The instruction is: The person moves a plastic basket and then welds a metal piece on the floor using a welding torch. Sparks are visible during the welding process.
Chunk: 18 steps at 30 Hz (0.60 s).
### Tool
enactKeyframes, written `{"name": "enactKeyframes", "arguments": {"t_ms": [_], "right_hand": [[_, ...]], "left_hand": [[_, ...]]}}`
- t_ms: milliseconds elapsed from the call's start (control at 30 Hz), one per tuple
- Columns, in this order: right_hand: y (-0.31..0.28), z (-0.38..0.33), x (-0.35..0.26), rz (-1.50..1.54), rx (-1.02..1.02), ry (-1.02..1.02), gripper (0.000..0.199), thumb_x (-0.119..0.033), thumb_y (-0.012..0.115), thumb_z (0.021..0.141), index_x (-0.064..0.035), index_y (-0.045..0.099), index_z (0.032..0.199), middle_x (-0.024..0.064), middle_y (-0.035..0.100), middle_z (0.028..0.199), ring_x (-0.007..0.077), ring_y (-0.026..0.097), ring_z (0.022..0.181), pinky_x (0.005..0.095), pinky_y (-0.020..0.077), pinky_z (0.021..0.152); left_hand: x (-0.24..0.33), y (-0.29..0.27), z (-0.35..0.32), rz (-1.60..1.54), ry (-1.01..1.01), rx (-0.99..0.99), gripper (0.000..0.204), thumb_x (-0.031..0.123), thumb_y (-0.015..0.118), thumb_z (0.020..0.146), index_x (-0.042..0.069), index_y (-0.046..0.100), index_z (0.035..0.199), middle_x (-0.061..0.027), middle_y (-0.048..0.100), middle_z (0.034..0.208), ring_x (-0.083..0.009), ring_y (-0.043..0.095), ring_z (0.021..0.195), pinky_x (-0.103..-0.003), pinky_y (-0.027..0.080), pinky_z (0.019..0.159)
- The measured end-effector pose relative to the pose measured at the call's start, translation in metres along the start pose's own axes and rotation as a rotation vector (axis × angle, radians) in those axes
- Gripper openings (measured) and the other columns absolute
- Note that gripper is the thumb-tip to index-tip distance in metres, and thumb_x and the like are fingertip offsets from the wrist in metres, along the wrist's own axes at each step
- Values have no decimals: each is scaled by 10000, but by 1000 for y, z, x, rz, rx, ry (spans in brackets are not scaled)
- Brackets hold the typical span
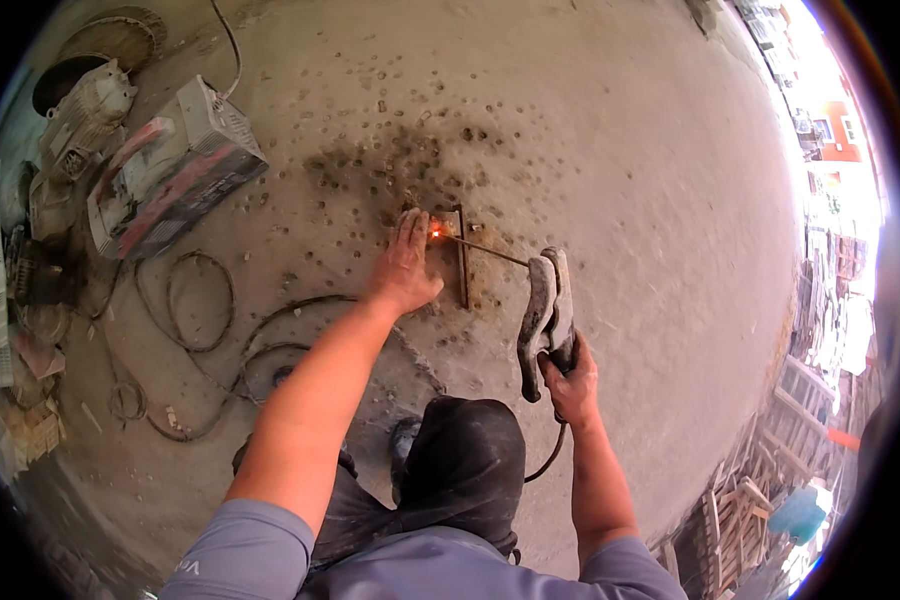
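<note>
The metal frame, a narrow dark piece, lies flat on the concrete floor, just ahead of the crouched person's knee. It is pinned at its near-left side by the left hand, laid open and flat, palm down, with the fingertips right beside the glow. The electrode holder is clasped firmly in the right hand, closed round its handle; from the holder's head a thin rod runs up and left to the frame, where an orange spark burns at its tip.

A tack at the frame's upper end is judged to be the step in hand. The next move would call for a steady rod tip and for the left fingers to be kept off the hot spot.

Right of the holder and beyond the frame, wide bare floor is open. Left of the pinning hand, looped cables and a boxy welding machine crowd the ground. A cable hangs below the gripping hand, close to the knee.
</note>
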State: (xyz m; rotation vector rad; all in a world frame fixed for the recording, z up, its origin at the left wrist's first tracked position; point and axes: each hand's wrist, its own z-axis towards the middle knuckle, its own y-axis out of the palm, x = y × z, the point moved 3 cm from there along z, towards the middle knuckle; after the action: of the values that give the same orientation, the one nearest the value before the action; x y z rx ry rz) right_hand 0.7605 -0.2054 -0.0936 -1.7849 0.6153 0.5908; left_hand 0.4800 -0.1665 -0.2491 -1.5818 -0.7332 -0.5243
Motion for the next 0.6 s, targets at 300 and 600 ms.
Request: {"name": "enactKeyframes", "arguments": {"t_ms": [300,600], "right_hand": [[0,2,2,18,-12,31,545,-129,723,843,35,519,1322,199,694,1086,235,672,991,351,515,875],[-1,3,-4,-28,-68,92,578,-129,703,842,49,492,1351,208,678,1133,285,668,1032,375,501,919]], "left_hand": [[10,3,-1,121,98,-17,982,373,700,801,15,172,1547,-174,216,1600,-341,197,1492,-435,211,1223],[15,1,-4,76,133,-11,977,333,715,779,38,186,1546,-180,237,1583,-348,223,1477,-464,209,1222]]}}
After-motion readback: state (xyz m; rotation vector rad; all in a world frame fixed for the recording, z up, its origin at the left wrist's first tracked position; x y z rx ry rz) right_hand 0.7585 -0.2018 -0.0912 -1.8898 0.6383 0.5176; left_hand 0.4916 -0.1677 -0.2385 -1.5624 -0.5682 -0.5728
